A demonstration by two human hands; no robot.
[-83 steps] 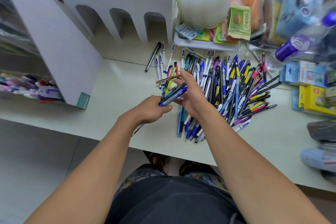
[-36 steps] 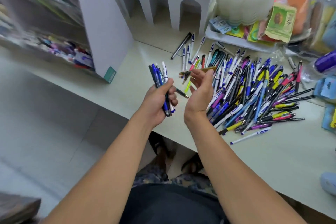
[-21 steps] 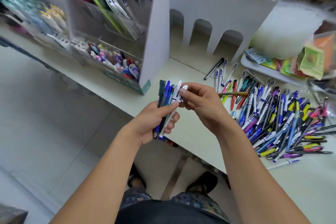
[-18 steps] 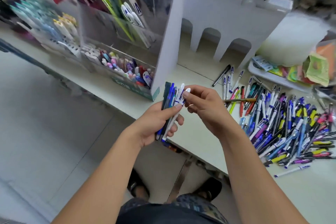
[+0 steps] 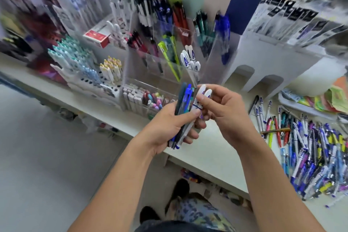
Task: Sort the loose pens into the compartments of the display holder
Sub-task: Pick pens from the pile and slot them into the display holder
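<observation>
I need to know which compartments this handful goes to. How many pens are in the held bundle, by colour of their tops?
dark grey pen: 1
blue pens: 2
white pens: 2
Total: 5 tops visible above the left hand; the right hand pinches the white ones. Any others are hidden.

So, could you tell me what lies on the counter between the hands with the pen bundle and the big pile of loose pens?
In the head view, bare counter separates the left hand and right hand from the pile.
</observation>
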